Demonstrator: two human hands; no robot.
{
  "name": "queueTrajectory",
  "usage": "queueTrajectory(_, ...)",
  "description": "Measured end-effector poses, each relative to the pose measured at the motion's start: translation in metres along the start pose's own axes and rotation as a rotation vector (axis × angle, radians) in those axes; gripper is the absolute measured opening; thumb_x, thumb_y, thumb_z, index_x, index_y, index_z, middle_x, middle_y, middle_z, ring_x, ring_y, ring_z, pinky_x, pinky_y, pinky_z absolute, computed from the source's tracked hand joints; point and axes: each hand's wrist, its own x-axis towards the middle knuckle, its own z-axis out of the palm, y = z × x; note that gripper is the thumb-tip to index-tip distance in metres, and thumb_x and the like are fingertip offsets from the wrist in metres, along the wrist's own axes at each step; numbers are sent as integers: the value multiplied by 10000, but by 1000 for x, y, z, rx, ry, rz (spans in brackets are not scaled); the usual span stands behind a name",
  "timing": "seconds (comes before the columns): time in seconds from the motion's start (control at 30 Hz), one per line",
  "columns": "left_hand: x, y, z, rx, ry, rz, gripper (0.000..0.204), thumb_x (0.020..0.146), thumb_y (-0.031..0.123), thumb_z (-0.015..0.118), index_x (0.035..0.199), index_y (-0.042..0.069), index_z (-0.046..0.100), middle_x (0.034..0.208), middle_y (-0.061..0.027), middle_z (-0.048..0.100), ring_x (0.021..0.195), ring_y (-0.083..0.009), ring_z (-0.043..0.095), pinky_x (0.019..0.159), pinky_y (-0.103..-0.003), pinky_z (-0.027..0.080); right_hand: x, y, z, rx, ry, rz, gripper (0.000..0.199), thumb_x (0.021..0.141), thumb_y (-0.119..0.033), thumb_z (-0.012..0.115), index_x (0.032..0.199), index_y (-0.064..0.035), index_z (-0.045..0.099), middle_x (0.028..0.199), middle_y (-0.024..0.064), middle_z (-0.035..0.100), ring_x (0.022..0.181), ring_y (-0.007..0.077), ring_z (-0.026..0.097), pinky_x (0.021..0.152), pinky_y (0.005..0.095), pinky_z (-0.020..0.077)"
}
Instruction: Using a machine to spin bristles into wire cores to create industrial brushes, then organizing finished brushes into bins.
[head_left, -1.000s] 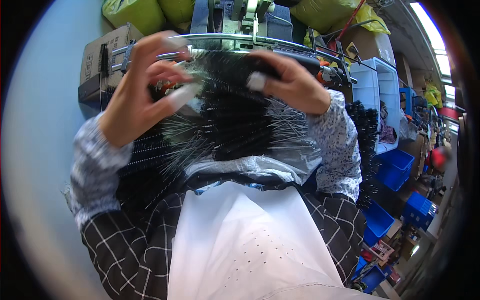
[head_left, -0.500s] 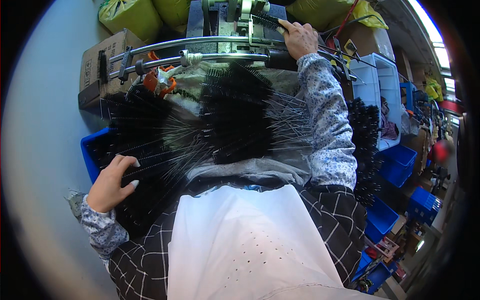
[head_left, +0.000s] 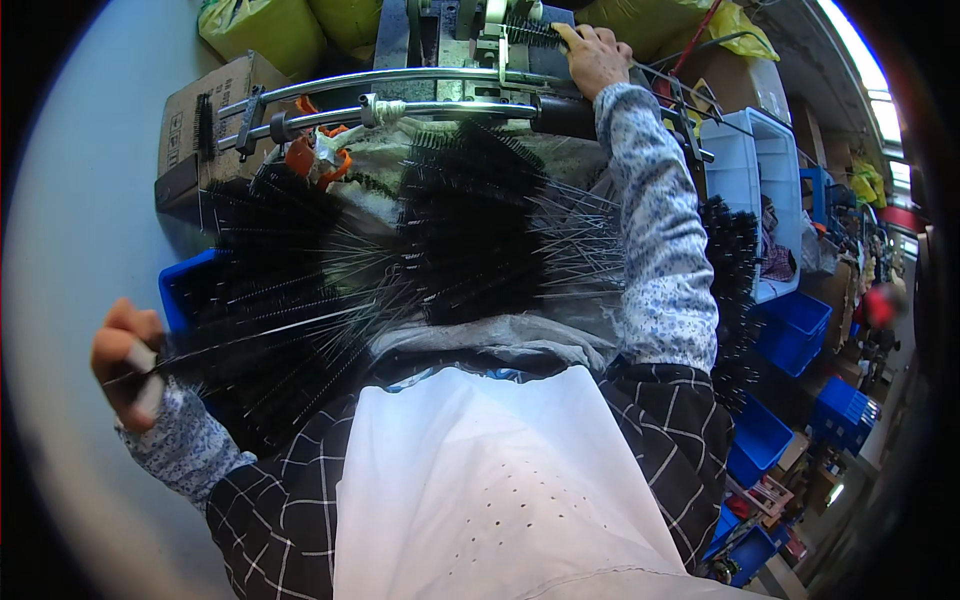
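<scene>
My left hand (head_left: pixel 128 365) is raised at the far left, its fingers closed round the end of a black wire-stemmed bristle brush (head_left: pixel 250 335). The bare stem of that brush points back over the left heap of similar brushes (head_left: pixel 275 240). At the top, my right hand (head_left: pixel 597 64) grips the end of another black bristle brush (head_left: pixel 532 34), whose other end meets the metal machine (head_left: pixel 492 50). Between my arms lies a thick pile of black brushes (head_left: pixel 465 230), bare wire stems pointing right.
Two steel rails (head_left: pixel 420 108) cross in front of the machine. A cardboard box (head_left: pixel 225 110) stands at the left, beside a blue bin (head_left: pixel 185 285). More brushes (head_left: pixel 732 270) lie right of my right arm, near a white crate (head_left: pixel 740 170). Yellow sacks (head_left: pixel 262 35) sit behind.
My left hand has moved left and up off the left heap, drawing a brush with it. My right hand has shifted slightly upward at the machine, still on its brush.
</scene>
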Motion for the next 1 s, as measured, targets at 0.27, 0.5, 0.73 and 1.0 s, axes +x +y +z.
queueTrajectory(0.27, 9, 18, -32, 392, 408, 479, 245, 720, 84, 510, 627, 73, 284, 606, -85, 323, 521, -121, 291, 490, -266, 233, -15, 26, -11, -41, 87, 102, 603, 742, -404, 530, 1251, -193, 284, 1192, 50, 389, 1095, 239, 352, 852, 470, 248)
queueTrajectory(0.5, 9, 7, -38, 128, 433, 329, 260, 635, 235, 461, 633, 84, 250, 615, -47, 223, 505, -103, 178, 471, -257, 159, -34, 42, 4, 374, 61, 380, 398, 758, -325, 510, 1110, -140, 496, 1092, 71, 517, 1030, 247, 459, 826, 465, 318)
queueTrajectory(0.73, 37, 17, 7, 541, 609, 396, 215, 634, 160, 472, 636, 53, 285, 611, -78, 243, 506, -105, 181, 459, -263, 170, -24, -3, -12, 360, 125, 389, 363, 730, -321, 539, 1055, -159, 535, 1040, 71, 551, 972, 262, 506, 809, 472, 356)
queueTrajectory(1.0, 29, 28, -69, -364, 8, 382, 314, 657, 87, 393, 920, -83, 412, 729, -140, 301, 649, -187, 262, 600, -320, 229, -3, -96, -35, 338, 78, 341, 170, 798, -145, 455, 941, -105, 537, 910, 42, 538, 908, 205, 503, 781, 457, 344)
